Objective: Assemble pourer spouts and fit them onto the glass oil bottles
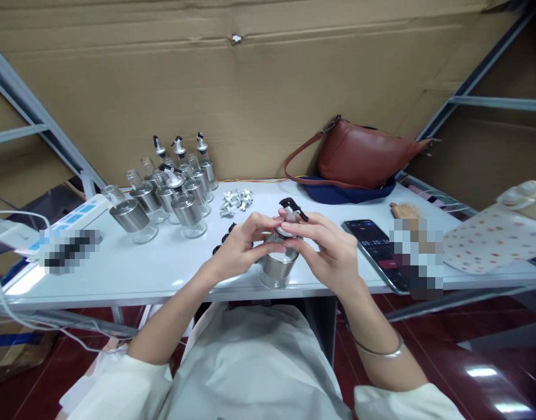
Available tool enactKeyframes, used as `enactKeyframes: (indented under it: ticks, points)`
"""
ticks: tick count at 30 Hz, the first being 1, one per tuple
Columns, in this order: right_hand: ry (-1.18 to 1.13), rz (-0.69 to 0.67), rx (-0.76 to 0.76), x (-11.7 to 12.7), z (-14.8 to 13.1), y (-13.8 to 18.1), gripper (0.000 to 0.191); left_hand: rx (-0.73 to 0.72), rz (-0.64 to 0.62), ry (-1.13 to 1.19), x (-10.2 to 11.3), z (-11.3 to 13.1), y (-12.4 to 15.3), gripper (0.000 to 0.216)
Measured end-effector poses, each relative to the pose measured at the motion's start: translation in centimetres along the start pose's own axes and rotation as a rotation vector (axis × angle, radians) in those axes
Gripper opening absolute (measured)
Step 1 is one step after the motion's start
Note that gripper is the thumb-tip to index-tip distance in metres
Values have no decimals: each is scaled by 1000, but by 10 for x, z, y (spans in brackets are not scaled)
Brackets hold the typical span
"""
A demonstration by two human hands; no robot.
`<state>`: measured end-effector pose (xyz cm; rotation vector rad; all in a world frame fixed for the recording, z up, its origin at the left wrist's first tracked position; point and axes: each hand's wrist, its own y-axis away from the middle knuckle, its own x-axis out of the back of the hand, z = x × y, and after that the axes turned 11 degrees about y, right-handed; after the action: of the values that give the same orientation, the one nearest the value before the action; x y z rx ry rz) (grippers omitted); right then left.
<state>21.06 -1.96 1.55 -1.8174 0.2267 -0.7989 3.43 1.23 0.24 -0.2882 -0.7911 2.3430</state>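
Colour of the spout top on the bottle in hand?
Black spout top; best seen in the head view.

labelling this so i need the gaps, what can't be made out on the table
Head view:
Bottle: neck mostly hidden by left hand and right hand.
Black parts: number unclear behind left hand.
Dark item, far left: pixelated.
Spotted item: cut off by right edge.

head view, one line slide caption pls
Left hand and right hand around the pourer top of a glass bottle, more bottles standing at left.
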Motion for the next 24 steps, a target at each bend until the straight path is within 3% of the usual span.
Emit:
enactKeyframes:
  ticks: [8, 14, 19, 22, 24]
  points:
    - [50, 35, 2, -3, 0, 2, 22, 25, 13, -2, -2, 4, -2, 20]
    - [-55, 9, 22, -1, -6, 8, 48, -114, 48, -144, -14, 8, 6, 23]
    - [-193, 281, -109, -4, -14, 20, 43, -224, 313, -268, -13, 48, 12, 37]
    - [-196, 382, -173, -10, -16, 28, 35, -338, 520, -341, 7, 78, 13, 38]
    - [-178, 357, -222, -15, -15, 34, 26, -405, 679, -478, 29, 92, 14, 48]
